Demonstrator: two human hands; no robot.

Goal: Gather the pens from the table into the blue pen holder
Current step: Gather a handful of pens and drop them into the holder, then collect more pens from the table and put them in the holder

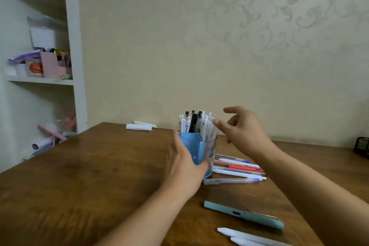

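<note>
Left hand (183,162) gripping the blue pen holder (194,149) (already crowded); right hand (237,130) hovering open, empty, beside it. Loose pens (237,168) lying just right; teal pen (243,214) waiting nearer.

White shelf unit (74,46), pink box (50,65), black mesh basket (362,147), patterned wallpaper (279,26)

Pens (238,168) right of holder (194,149)

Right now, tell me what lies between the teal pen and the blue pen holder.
Head view: a loose cluster of pens lies between teal pen and blue pen holder.
</note>
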